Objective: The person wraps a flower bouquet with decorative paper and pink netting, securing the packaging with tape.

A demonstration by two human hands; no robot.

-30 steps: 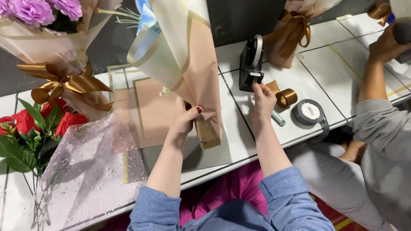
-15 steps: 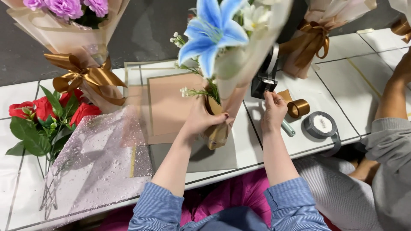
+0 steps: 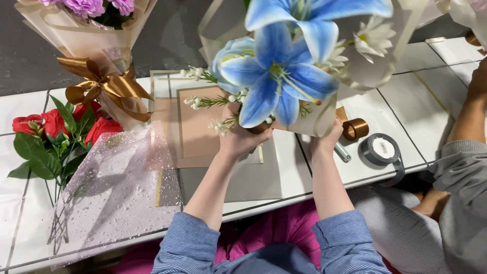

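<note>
Hands — left (image 3: 242,138), right (image 3: 324,142) — both gripping blue lily bouquet (image 3: 284,76), now raised closer than before.

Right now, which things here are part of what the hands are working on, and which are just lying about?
In hand: blue lily bouquet, left hand, right hand.

Lying about: red roses, purple bouquet with gold bow, gold ribbon roll, grey tape roll, wrapping sheets.

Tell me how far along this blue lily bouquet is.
Done: the blue lily bouquet is already in its cream wrap. In hand: left hand grips the stems, right hand steadies the wrap. Left: no bow on it yet; the gold ribbon roll lies on the table.
</note>
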